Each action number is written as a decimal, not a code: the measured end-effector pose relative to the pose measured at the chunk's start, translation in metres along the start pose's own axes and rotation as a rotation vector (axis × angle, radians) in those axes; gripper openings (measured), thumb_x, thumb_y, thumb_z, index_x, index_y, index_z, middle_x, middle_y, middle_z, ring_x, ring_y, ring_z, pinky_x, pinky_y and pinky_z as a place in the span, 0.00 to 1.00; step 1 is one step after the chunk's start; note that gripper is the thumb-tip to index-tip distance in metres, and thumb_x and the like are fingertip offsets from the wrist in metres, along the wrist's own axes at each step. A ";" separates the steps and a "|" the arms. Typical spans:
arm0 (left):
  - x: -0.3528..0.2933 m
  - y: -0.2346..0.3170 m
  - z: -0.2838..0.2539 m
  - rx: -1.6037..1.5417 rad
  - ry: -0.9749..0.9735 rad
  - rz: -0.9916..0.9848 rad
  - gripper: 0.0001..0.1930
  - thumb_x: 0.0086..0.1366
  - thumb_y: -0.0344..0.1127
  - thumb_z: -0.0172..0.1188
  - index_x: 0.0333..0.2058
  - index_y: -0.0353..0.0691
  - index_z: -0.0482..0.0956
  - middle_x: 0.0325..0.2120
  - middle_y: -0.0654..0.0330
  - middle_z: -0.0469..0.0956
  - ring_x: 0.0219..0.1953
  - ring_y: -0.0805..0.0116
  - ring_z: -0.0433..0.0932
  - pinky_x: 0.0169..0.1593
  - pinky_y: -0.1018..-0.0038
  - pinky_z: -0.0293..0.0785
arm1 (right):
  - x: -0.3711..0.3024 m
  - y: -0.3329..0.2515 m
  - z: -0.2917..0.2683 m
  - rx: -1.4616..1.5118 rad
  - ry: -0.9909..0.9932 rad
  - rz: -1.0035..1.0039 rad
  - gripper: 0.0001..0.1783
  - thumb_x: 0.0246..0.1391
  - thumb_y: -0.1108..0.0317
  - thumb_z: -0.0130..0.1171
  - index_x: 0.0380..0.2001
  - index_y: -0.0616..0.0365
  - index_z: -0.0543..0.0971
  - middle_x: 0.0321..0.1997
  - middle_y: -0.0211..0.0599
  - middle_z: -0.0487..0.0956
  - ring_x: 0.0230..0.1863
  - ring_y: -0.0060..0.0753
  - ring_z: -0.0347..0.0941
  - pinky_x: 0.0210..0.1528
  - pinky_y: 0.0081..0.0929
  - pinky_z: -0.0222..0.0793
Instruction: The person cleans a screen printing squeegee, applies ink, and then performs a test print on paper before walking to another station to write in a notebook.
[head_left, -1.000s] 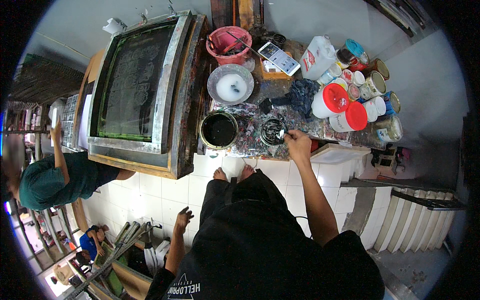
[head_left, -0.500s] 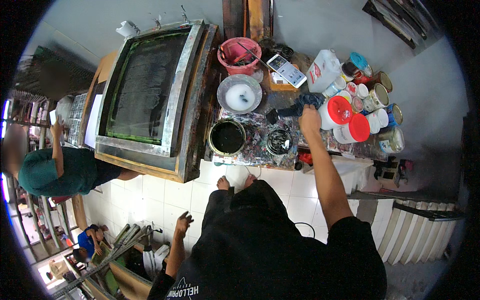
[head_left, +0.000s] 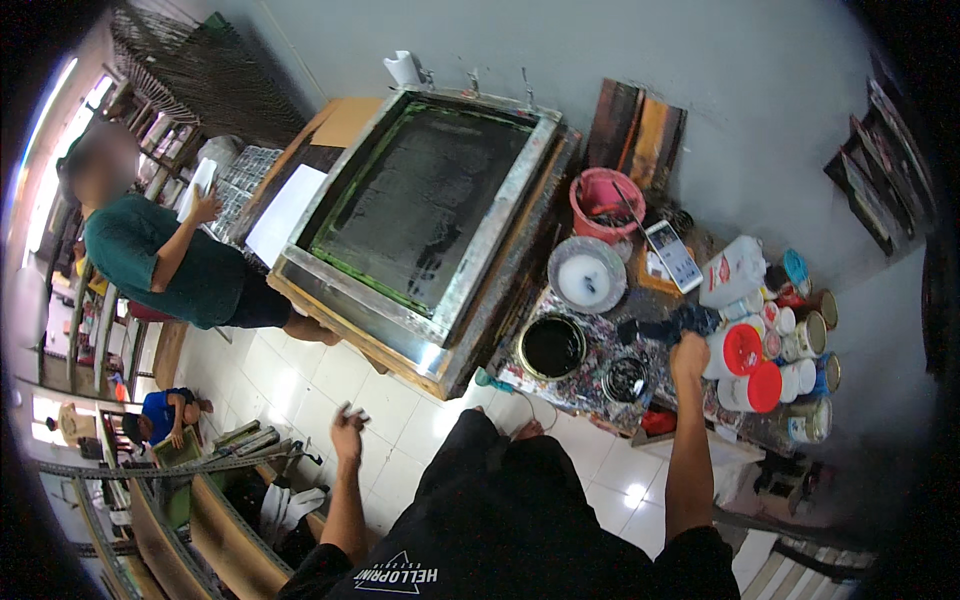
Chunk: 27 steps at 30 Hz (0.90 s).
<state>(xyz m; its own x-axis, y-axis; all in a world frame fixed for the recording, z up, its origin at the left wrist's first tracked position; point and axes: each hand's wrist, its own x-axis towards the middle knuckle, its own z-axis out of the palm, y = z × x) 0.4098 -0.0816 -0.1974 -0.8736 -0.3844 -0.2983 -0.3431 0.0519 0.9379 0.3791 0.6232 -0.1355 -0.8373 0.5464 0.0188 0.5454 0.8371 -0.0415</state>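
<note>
My right hand [head_left: 689, 358] is closed on a crumpled dark cloth [head_left: 692, 321] on the ink-stained bench, beside two white tubs with red lids [head_left: 741, 348]. My left hand [head_left: 347, 432] hangs over the floor with its fingers loosely apart, holding nothing. Left of the cloth stand an open can of black ink [head_left: 552, 347] and a smaller jar with dark, smeared contents [head_left: 625, 381]. Behind them is a bowl of whitish liquid [head_left: 584, 281]. A framed printing screen [head_left: 425, 200] with dark mesh lies on the table to the left.
A phone [head_left: 673, 257], a pink bucket [head_left: 603, 215] with tools and a white jug [head_left: 733, 272] stand along the bench's back. Several cans crowd its right end. A person in a green shirt [head_left: 165, 255] stands at the left; another crouches beyond [head_left: 160, 415].
My view has swung left, so the bench and screen now sit farther right and lower. My right hand remains at the cloth. The person in green shows more fully, holding something white.
</note>
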 end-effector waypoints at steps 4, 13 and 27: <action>0.054 0.167 0.037 0.028 0.075 0.316 0.19 0.71 0.33 0.51 0.57 0.30 0.71 0.37 0.52 0.82 0.33 0.67 0.81 0.39 0.73 0.77 | -0.004 0.014 0.005 0.225 0.071 0.086 0.15 0.38 0.76 0.61 0.35 0.61 0.84 0.37 0.54 0.83 0.43 0.57 0.79 0.48 0.45 0.74; 0.235 0.431 0.214 0.311 -0.386 0.853 0.17 0.68 0.34 0.57 0.54 0.36 0.76 0.37 0.51 0.84 0.39 0.66 0.82 0.47 0.70 0.76 | -0.003 0.002 0.012 0.043 0.179 0.118 0.14 0.42 0.76 0.56 0.34 0.60 0.83 0.39 0.53 0.82 0.42 0.60 0.77 0.46 0.51 0.72; 0.481 0.485 0.441 1.220 -0.475 1.529 0.13 0.67 0.42 0.54 0.37 0.41 0.84 0.38 0.53 0.84 0.51 0.54 0.78 0.53 0.62 0.70 | -0.061 -0.236 -0.199 0.491 0.173 0.585 0.37 0.53 0.79 0.57 0.68 0.57 0.63 0.65 0.61 0.69 0.62 0.56 0.71 0.62 0.42 0.66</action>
<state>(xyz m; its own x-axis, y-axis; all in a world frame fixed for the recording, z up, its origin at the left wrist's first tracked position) -0.3289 0.1648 0.0363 -0.5504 0.7904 0.2691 0.7971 0.5933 -0.1125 0.3092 0.3969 0.0715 -0.3796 0.9251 0.0110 0.7827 0.3274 -0.5293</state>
